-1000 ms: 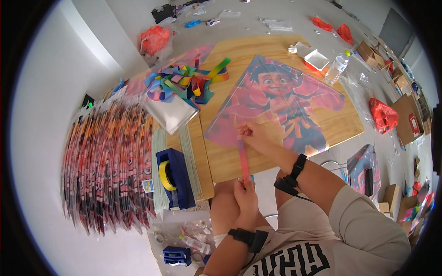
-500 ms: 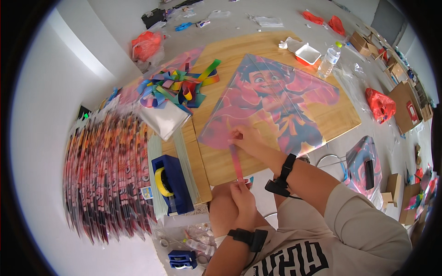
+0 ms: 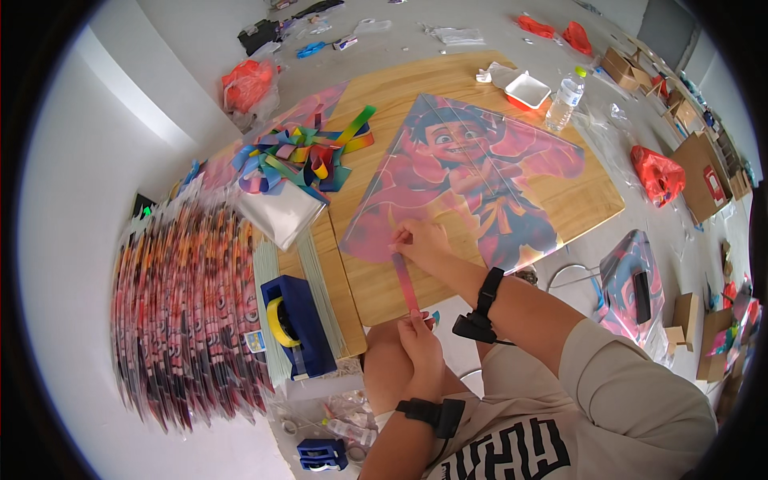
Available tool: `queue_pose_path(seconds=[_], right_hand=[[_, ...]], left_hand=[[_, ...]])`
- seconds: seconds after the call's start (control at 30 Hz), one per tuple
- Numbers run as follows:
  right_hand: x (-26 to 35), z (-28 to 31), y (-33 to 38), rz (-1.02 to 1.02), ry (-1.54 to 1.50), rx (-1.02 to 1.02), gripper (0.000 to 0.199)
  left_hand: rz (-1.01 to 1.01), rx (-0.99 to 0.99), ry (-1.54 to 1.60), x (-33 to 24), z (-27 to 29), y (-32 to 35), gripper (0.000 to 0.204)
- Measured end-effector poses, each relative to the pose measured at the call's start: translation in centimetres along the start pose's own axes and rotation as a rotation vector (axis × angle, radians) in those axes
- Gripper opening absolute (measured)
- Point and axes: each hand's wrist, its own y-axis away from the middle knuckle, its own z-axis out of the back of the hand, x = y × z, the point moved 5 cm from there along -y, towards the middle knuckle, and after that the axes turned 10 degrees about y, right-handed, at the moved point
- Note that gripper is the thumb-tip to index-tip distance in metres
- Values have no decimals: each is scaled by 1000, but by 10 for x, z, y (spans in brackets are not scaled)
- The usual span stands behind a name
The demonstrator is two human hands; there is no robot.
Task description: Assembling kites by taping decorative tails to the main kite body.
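A printed kite [image 3: 488,172] with a cartoon figure lies on the wooden table, thin rods crossing it. At its lower left corner, my right hand [image 3: 422,242] is closed in a pinch on the upper end of a pink-red ribbon [image 3: 406,282]. Below the table's near edge, my left hand [image 3: 419,340] grips the same ribbon lower down, so the strip runs between both hands. A bluish-green tip [image 3: 435,317] pokes out beside the left fingers. A heap of multicoloured ribbons [image 3: 308,152] sits to the upper left.
A blue tape dispenser [image 3: 298,328] with yellow tape stands at the table's left edge, by a clear plastic packet [image 3: 282,212]. Many wrapped kites [image 3: 188,312] are stacked left. A bottle [image 3: 566,100] and white-and-red tray [image 3: 528,90] occupy the far right corner.
The view has shifted slightly. Both hands keep their hold on the ribbon, with the right hand still at the kite's corner.
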Motion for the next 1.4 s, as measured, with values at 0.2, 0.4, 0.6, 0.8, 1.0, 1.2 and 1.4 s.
queue_pose_path(seconds=[0.2, 0.4, 0.6, 0.8, 1.0, 1.2, 1.4], right_hand=[[4, 0, 1, -4, 48, -3, 19], [9, 2, 4, 3, 103, -20, 18], [10, 2, 4, -9, 158, -7, 22], [17, 12, 2, -105, 305, -21, 30], [14, 9, -2, -118, 277, -58, 34], [5, 50, 28, -75, -201, -199, 19], [-72, 104, 142, -5, -176, 228, 19]], left_hand=[[8, 9, 9, 1, -1, 0, 29], [6, 37, -27, 0, -2, 1, 27], [23, 28, -12, 0, -4, 1, 28], [8, 26, -63, 3, 1, -3, 31], [-21, 33, -151, 8, 2, -6, 37], [-170, 24, 75, 0, 0, 2, 38], [74, 341, -184, 35, 0, -1, 40]])
